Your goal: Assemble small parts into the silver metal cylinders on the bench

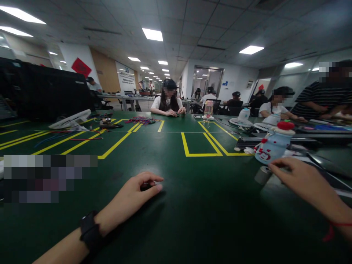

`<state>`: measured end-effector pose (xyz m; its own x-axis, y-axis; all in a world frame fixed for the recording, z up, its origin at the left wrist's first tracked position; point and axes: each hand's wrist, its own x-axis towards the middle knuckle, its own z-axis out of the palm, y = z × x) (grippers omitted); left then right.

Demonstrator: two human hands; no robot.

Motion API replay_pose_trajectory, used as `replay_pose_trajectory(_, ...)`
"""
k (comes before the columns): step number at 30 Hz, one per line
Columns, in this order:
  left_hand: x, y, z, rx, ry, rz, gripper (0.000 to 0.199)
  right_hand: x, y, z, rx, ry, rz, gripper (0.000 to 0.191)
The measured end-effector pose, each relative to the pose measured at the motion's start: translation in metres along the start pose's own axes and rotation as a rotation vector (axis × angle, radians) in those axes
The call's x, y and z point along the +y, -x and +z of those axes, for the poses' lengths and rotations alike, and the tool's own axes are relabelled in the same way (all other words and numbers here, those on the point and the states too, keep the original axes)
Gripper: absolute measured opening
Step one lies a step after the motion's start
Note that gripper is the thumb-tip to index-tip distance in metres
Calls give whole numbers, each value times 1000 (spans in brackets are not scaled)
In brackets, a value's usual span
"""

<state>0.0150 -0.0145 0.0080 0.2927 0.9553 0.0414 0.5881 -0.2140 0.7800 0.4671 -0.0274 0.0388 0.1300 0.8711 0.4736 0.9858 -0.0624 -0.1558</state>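
Left hand (133, 190) curls, right hand (304, 178) pinches grey cylinder (262, 176)

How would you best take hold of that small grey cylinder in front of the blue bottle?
I'd pinch the small grey cylinder around its curved side near the top, coming from the right and slightly above. Its short, round wall suits opposing fingers; the blue bottle stands close behind, and the right hand's grip is at its upper right edge.

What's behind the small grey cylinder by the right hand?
The light-blue bottle stands behind the grey cylinder, with the right hand at the cylinder's upper edge. Whatever lies directly behind the cylinder's body is covered.
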Motion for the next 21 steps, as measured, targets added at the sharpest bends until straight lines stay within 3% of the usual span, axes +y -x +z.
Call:
replay_pose_trajectory(2, -1, 0, 1, 10, -8, 4, 35, 16, 3, 3, -132, -25, 87, 29)
replay_pose_trajectory(4, -1, 0, 2, 16, -16, 15, 35, 18, 5, 5, -177, -48, 150, 31)
replay_pose_trajectory(11, 2, 1, 3, 16, -23, 19, 36, 7, 5, 6, -110, -70, 192, 33)
replay_pose_trajectory(21, -4, 1, 3, 12, 11, 22, 35, 33, 2, 24, -173, -209, 181, 42)
